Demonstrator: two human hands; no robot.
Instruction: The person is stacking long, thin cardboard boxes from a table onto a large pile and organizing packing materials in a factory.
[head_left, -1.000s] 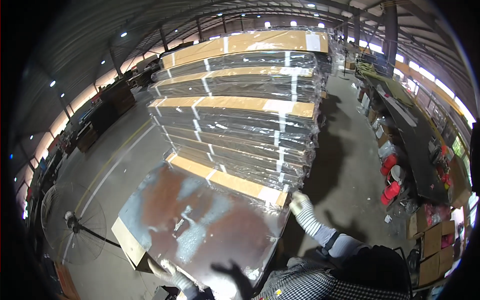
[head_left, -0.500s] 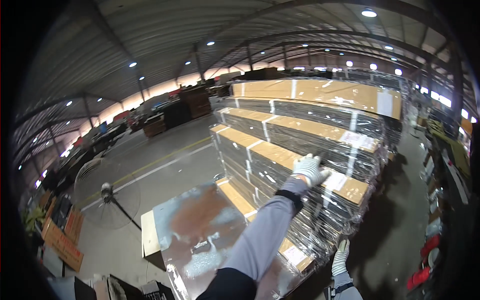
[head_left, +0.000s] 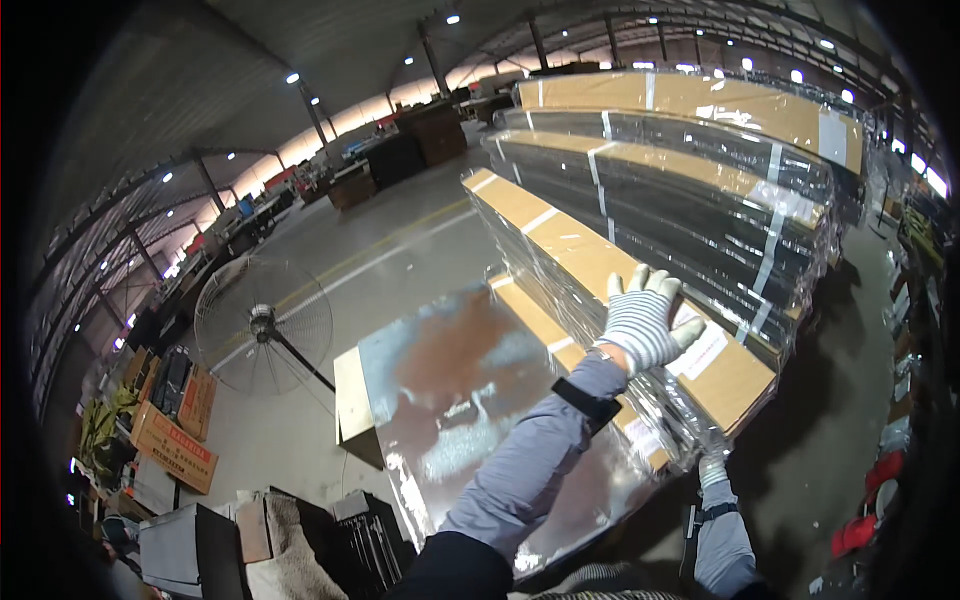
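A long, narrow cardboard carton (head_left: 560, 240) wrapped in clear plastic film stands on edge, its near end angled out from the stack. My left hand (head_left: 645, 325), in a striped white glove, lies on its brown top edge with fingers spread, beside a white label (head_left: 698, 348). At the near end's lower corner is my right hand (head_left: 713, 470), gloved the same way; film and the carton hide its fingers. Below lies another flat carton (head_left: 525, 305), next to a worn metal-topped table (head_left: 450, 410) with rust-brown patches.
More film-wrapped cartons (head_left: 690, 190) stand in a row behind. A floor fan (head_left: 262, 325) is at the left, with printed boxes (head_left: 175, 445) beyond it. Dark boxes (head_left: 195, 550) sit at lower left. Red items (head_left: 853, 537) line the right side.
The long carton's near end has swung out from the stack toward me, opening a gap behind it. Both hands stay at that carton. My view has shifted.
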